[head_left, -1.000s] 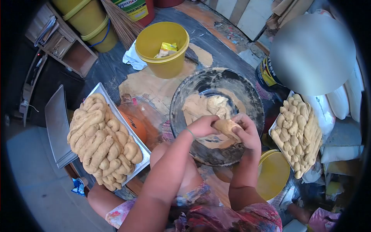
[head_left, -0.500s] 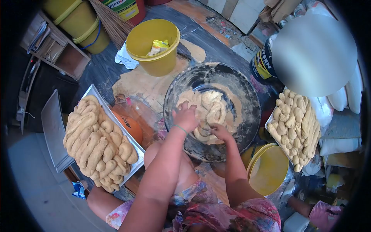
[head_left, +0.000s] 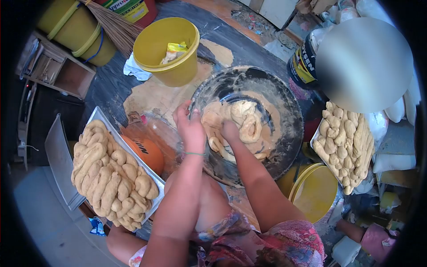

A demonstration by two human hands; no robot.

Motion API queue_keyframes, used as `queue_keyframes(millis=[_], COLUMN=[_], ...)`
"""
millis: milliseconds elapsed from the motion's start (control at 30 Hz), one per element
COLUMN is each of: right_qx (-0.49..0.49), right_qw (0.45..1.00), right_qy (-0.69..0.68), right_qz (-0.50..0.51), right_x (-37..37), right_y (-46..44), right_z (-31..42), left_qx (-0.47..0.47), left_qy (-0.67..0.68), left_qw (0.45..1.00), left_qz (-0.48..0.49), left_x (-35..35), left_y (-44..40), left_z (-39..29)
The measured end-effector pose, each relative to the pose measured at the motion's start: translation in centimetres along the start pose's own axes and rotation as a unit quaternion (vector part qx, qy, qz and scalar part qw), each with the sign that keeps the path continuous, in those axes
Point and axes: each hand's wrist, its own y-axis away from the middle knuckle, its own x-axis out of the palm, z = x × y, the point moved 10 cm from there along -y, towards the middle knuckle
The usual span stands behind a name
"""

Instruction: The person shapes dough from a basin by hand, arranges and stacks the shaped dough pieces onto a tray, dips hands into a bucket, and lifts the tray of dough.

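Head view, listed by position, the black basin (head_left: 288, 104) taken as landmark. Item: pale dough (head_left: 244, 110), one folded lump with a looped end, lying inside the basin near its middle. Item: dough rope (head_left: 224, 153), curved, inside the basin along its near side. Item: beige powder (head_left: 211, 119), spread over the basin's floor. Left hand (head_left: 190, 127): at the basin's left rim, green band (head_left: 195, 154) on the wrist; grip with thumb parted from fingers; whether it clasps the rim, cannot tell. Right hand (head_left: 230, 130): inside the basin, just left of the pale dough; fingers hidden, so the state of its grip cannot be told. Item: yellow bucket (head_left: 175, 76), beyond the basin to the left, a yellow packet (head_left: 177, 47) inside. Item: metal tray (head_left: 115, 135), left of the basin, heaped with shaped dough pieces (head_left: 113, 175). Item: second stack of dough pieces (head_left: 344, 144), right of the basin. Item: yellow tub (head_left: 318, 193), by the basin's near right side. Item: orange object (head_left: 149, 155), between basin and tray.
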Motion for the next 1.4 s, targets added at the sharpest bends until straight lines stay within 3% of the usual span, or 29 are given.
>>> queue_keyframes(millis=[67, 167, 267, 367, 467, 567, 667, 767, 867, 933, 1000, 1033, 1133, 1233, 1367, 1400], right_qx=[-0.060, -0.095, -0.033, 0.028, -0.058, -0.153, -0.113, -0.047, -0.011, -0.047, -0.116, -0.095, -0.072, 0.024, 0.046, 0.000], right_qw=[0.995, 0.994, 0.991, 0.987, 0.954, 0.931, 0.890, 0.804, 0.776, 0.832, 0.944, 0.962, 0.988, 0.971, 0.989, 1.000], right_qy=[-0.067, 0.016, 0.091, 0.142, 0.237, 0.201, 0.296, 0.400, 0.340, 0.246, 0.010, -0.102, -0.135, -0.219, -0.070, -0.002], right_qz=[-0.036, -0.054, -0.094, 0.069, 0.172, 0.265, 0.327, 0.437, 0.530, 0.496, 0.309, 0.233, 0.016, -0.091, -0.125, 0.028], right_x=[-0.4, 4.5, 4.4, 4.2, 7.3, 7.1, 4.1, 1.8, 1.9, 1.7, -0.2, -0.9, -1.8, 0.1, 4.9, 6.6], right_y=[-2.2, -4.5, -2.9, -2.0, -0.4, 3.2, 5.5, 7.8, 7.6, 5.0, -0.2, -2.6, -9.0, -11.6, -9.2, -8.3], right_z=[1.8, 2.6, 3.7, 4.3, 3.8, 4.0, -0.8, -8.1, -13.2, -9.5, -2.9, -0.6, 3.7, 4.3, 2.5, 3.5], left_qx=[0.014, 0.039, 0.061, 0.045, 0.031, 0.012, 0.008, 0.002, -0.009, 0.001, -0.002, -0.004, 0.002, 0.007, 0.021, 0.023], left_qy=[0.002, 0.018, 0.015, 0.017, 0.026, -0.002, 0.009, 0.024, 0.043, 0.039, 0.036, 0.037, 0.036, 0.037, 0.003, -0.002], left_qw=[1.000, 0.999, 0.997, 0.998, 0.999, 0.999, 0.999, 0.998, 0.998, 0.998, 0.998, 0.997, 0.997, 0.996, 0.996, 0.996], left_qz=[0.010, 0.019, 0.036, 0.038, 0.032, 0.034, 0.042, 0.053, 0.051, 0.053, 0.058, 0.061, 0.072, 0.077, 0.081, 0.081], left_x=[0.2, 0.9, 1.3, 1.1, 1.0, 0.9, 1.1, 1.3, 1.2, 1.2, 1.3, 1.5, 1.7, 1.7, 1.3, 1.3], left_y=[0.3, 0.7, 1.1, 0.9, 0.7, 0.7, 0.9, 0.8, 0.9, 0.8, 0.9, 0.9, 0.9, 1.0, 0.3, 0.2], left_z=[-1.1, -1.9, -2.3, -2.5, -1.8, -1.6, -1.6, -0.7, -0.9, -1.0, -0.8, -0.8, -0.9, -1.4, -1.8, -1.9])
